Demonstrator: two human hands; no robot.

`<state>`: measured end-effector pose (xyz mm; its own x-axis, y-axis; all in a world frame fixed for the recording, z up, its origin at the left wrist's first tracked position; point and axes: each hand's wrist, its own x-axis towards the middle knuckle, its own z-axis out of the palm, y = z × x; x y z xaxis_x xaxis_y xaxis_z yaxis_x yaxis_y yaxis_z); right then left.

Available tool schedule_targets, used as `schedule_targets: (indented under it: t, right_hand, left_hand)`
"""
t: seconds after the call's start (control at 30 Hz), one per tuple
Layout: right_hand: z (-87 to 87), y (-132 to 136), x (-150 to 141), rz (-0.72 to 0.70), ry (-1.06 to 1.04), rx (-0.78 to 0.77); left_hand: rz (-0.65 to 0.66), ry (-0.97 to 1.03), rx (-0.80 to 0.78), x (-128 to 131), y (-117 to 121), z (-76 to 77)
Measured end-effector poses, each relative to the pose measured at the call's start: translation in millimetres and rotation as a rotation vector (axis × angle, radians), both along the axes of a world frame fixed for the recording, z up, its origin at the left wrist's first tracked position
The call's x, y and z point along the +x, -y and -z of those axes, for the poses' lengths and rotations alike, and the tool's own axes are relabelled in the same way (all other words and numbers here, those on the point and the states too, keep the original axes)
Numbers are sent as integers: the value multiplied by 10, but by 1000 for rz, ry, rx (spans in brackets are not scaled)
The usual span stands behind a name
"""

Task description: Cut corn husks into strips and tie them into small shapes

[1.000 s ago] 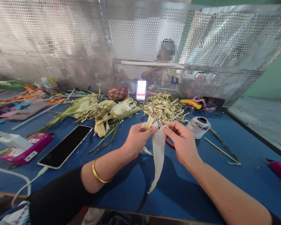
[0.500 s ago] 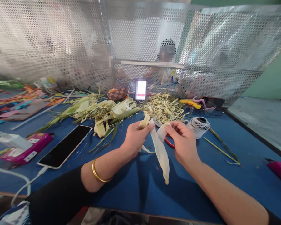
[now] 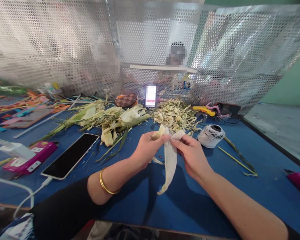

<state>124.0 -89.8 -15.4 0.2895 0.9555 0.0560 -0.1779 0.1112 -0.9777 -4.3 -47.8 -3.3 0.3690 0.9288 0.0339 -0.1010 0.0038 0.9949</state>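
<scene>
My left hand [image 3: 145, 150] and my right hand [image 3: 192, 154] meet above the blue table [image 3: 145, 203]. Both pinch the top of a pale dried corn husk strip [image 3: 170, 161], which hangs down between them with its tip curling to the left. The left hand also grips a small folded bunch of husk [image 3: 159, 132] that sticks up above its fingers. A gold bangle [image 3: 105, 186] circles my left wrist.
Behind my hands lie a pile of green and pale corn husks [image 3: 107, 118] and a heap of shredded husk [image 3: 175, 115]. A spool of white thread [image 3: 211, 135] stands at the right. A phone [image 3: 71, 155], a pink case [image 3: 27, 158] and a perforated metal screen [image 3: 150, 50] are also near.
My two hands have come closer together at the top of the husk strip. The hanging strip has swung and its tip now curls left.
</scene>
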Motion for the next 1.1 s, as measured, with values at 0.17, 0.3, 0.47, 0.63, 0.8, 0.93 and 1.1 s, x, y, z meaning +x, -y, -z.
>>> schedule_targets:
  t: [0.17,0.3,0.47,0.63,0.8,0.93,1.1]
  right_hand:
    - [59,-39,51,60,90,109]
    - [52,-28,49,75,142,144]
    - [18,4,46,157,270,196]
    - [13,14,51,211,393,279]
    - [-6,43,51,255,473,351]
    - [-54,112,42,248,584,513]
    - [-120,248,28,186,758,772]
  left_hand:
    - [21,-25,25,5,10,17]
    - [11,-17,4,11,-14,50]
    - [19,37,-62,21,-27,45]
    - [-97,90,-33,19,-71,66]
    - [-208,107,21,9,-134,92]
    - [-245,164,33,-8,-174,62]
    - [-319,245,51,-35,-288,51]
